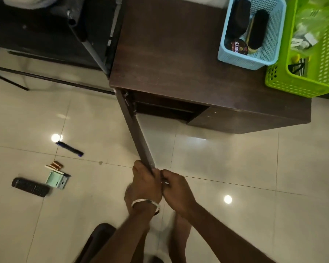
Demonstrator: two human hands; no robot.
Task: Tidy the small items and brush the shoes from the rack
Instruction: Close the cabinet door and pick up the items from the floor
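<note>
Remote control [30, 187] is sitting way out left of the fingers on the tile floor [235, 177], with a pale green box [56, 179], a copper-looking bit [55, 165] I can't really make out, and one dark pen [69, 148] lying near it. So four small items are waiting down there, all well apart from the hands, plenty of bare tile around them.

Left hand [143, 184], bangle [145, 203] on the wrist, is curling its fingers round the free edge of the open cabinet door [136, 133]. Right hand [176, 188] is touching it just beside, fingers curled at the same edge; whatever they're pinching is getting hidden and blurry. The door is showing edge-on, so the inside of the cabinet [169, 54] is mostly staying dark; no shoes are showing in there.

Up right of the fingers, two baskets are sitting on the cabinet top: a blue basket [234, 56] holding two brushes [257, 28] and one polish tin [239, 46], and a green basket [285, 84], cut off by the frame, with contents hard to read.
</note>
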